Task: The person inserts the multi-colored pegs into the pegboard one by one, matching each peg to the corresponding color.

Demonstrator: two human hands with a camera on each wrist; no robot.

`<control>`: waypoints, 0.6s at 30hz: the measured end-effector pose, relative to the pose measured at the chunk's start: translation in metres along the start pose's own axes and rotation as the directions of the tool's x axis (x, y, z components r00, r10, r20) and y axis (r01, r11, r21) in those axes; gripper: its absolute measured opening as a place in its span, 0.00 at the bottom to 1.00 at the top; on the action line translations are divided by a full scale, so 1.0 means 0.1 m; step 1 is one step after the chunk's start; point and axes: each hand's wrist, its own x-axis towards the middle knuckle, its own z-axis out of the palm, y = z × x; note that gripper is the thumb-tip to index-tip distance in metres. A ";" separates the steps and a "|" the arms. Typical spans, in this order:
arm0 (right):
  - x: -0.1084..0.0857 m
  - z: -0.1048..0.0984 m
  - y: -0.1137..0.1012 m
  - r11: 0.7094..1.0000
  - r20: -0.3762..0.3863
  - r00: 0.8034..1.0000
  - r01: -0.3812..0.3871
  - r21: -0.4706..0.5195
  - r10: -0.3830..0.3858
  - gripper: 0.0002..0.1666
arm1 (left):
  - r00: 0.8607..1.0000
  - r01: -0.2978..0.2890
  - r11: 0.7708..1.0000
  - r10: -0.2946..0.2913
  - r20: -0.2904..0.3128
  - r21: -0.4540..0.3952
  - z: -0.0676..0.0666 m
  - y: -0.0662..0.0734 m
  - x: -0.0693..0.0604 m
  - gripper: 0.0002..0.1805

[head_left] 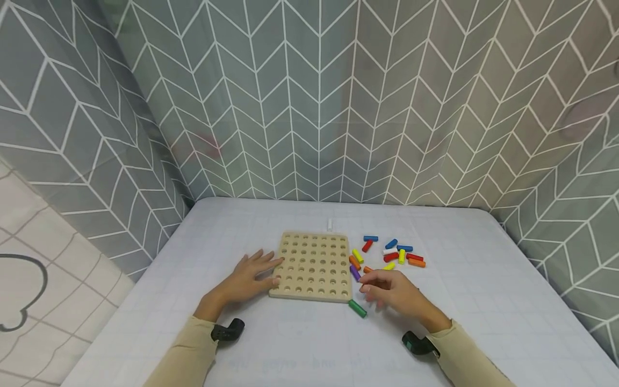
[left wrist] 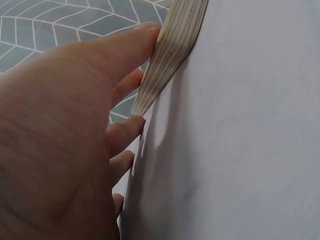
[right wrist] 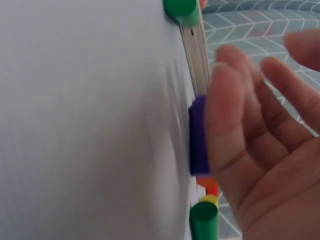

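Faintly, lettering (head_left: 323,363) marks tablecloth (head_left: 483,290); left hand (head_left: 247,280) touches holed board (head_left: 309,267).

The board (head_left: 316,267) is pale tan, its edge (left wrist: 175,45) striped with darker lines. Pegs (head_left: 391,257) come in red, orange, yellow, green, blue, purple and white. The grey backdrop (head_left: 329,113) carries white chevrons; sleeves (head_left: 186,349) are beige, wrist cameras (head_left: 227,330) black. The white surface (head_left: 290,338) seems faintly gridded.
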 end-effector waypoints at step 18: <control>0.03 0.19 -0.02 0.989 0.081 0.996 -0.022 -0.147 0.034 0.15 | 1.000 -0.016 0.999 0.017 -0.014 0.041 0.03 -0.05 0.00 0.34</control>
